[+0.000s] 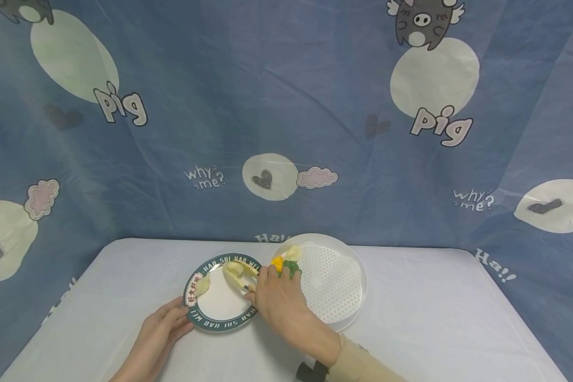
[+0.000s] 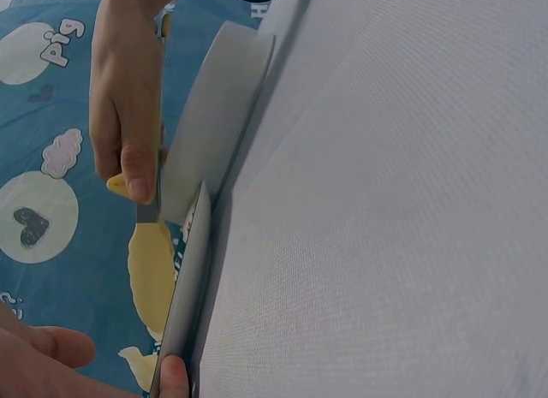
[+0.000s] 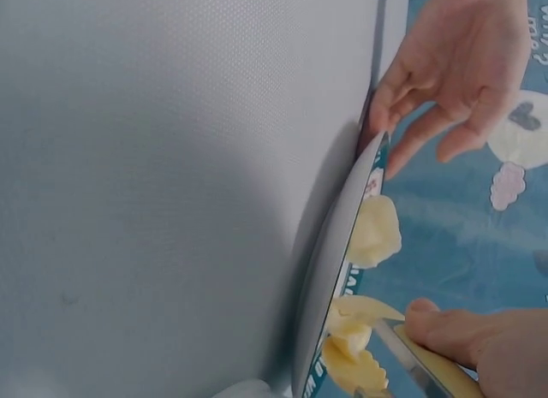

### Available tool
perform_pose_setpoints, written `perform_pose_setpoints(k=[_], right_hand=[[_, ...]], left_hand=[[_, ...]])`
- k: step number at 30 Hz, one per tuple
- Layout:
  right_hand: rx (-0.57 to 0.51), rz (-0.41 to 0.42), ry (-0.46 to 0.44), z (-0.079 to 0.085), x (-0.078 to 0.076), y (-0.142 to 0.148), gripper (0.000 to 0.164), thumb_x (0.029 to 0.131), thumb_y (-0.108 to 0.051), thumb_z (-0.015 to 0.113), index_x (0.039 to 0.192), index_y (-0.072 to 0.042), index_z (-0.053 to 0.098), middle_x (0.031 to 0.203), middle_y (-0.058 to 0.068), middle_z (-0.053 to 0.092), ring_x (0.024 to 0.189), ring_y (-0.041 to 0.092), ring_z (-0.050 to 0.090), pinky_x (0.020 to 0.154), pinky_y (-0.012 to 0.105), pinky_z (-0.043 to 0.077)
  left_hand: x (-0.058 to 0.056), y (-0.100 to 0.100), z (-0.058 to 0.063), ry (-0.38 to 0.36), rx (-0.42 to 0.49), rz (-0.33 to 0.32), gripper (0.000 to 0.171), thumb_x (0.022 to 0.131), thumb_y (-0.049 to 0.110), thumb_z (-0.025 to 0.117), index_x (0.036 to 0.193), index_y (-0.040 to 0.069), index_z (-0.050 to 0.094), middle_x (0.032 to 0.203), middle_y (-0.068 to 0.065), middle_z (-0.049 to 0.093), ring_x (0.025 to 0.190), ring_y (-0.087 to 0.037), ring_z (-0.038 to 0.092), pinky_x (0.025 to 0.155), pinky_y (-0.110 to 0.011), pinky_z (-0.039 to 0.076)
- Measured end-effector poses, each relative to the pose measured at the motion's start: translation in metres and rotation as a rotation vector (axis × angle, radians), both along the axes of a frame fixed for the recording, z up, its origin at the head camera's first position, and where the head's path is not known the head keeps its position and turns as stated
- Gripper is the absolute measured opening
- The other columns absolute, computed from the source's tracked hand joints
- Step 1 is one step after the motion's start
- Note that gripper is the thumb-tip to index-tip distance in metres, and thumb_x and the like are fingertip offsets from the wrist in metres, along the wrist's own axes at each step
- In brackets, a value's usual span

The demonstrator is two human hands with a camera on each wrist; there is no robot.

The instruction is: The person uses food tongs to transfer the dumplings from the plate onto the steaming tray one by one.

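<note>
My right hand grips yellow tongs with metal arms. In the head view the tong tips reach over a plate with a green lettered rim, around a pale yellow dumpling-like piece. A second pale piece lies near the plate's left rim. At that rim, my left hand holds the plate's edge, with a fingertip on the underside and its thumb apart from the plate. The right hand partly hides the tongs and the plate's right edge.
A round white steamer tray with a perforated base stands right of the plate. Toward its left side are a pale piece, a yellow piece and a green piece. A patterned blue curtain hangs behind the white table.
</note>
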State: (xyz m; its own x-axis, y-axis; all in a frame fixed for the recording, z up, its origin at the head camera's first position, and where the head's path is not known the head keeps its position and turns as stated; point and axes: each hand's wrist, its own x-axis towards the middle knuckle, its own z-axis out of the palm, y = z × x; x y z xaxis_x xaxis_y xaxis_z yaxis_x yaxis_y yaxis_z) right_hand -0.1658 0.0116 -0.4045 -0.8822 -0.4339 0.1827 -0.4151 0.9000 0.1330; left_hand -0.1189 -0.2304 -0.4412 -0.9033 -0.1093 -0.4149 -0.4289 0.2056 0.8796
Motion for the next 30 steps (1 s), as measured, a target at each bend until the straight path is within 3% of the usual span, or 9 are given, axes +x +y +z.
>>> perform_pose_setpoints(k=[6,14,19,24,30], right_hand=[[0.005,0.012,0.018,0.003,0.004,0.003,0.056,0.103,-0.062,0.059,0.105,-0.006,0.064,0.085,0.003,0.061,0.079,0.022,0.058,0.073,0.041,0.058],[-0.053,-0.016,-0.027,0.011,0.012,0.007,0.057,0.103,-0.061,0.061,0.111,-0.005,0.066,0.094,0.005,0.066,0.088,0.024,0.062,0.08,0.044,0.058],[-0.061,-0.027,-0.035,0.016,0.016,0.013,0.063,0.103,-0.061,0.061,0.122,-0.001,0.067,0.103,0.007,0.07,0.096,0.028,0.066,0.087,0.05,0.062],[-0.07,-0.035,-0.034,0.019,0.016,0.019,0.064,0.102,-0.06,0.062,0.126,-0.001,0.066,0.098,0.006,0.065,0.09,0.025,0.062,0.08,0.047,0.059],[-0.108,-0.046,-0.029,0.02,0.013,0.029,0.06,0.102,-0.06,0.063,0.115,-0.002,0.063,0.089,0.005,0.058,0.078,0.021,0.052,0.067,0.038,0.047]], left_hand=[[0.0,0.001,0.0,-0.002,-0.011,-0.005,0.077,0.114,0.032,0.041,0.165,-0.016,0.012,0.173,-0.039,0.012,0.157,-0.045,0.043,0.109,-0.019,0.062],[0.0,0.0,-0.001,0.02,0.008,-0.005,0.075,0.114,0.03,0.042,0.165,-0.016,0.012,0.172,-0.038,0.017,0.156,-0.044,0.045,0.102,-0.01,0.062],[0.0,0.0,-0.001,0.02,-0.002,-0.013,0.076,0.114,0.031,0.042,0.165,-0.017,0.011,0.172,-0.039,0.017,0.156,-0.045,0.044,0.104,-0.012,0.062],[0.001,0.0,-0.001,0.01,-0.014,-0.015,0.076,0.115,0.032,0.04,0.164,-0.018,0.011,0.172,-0.04,0.013,0.157,-0.046,0.041,0.109,-0.017,0.061],[0.001,0.001,0.001,0.001,-0.022,-0.017,0.076,0.115,0.032,0.04,0.164,-0.018,0.012,0.172,-0.039,0.012,0.158,-0.047,0.04,0.11,-0.019,0.061]])
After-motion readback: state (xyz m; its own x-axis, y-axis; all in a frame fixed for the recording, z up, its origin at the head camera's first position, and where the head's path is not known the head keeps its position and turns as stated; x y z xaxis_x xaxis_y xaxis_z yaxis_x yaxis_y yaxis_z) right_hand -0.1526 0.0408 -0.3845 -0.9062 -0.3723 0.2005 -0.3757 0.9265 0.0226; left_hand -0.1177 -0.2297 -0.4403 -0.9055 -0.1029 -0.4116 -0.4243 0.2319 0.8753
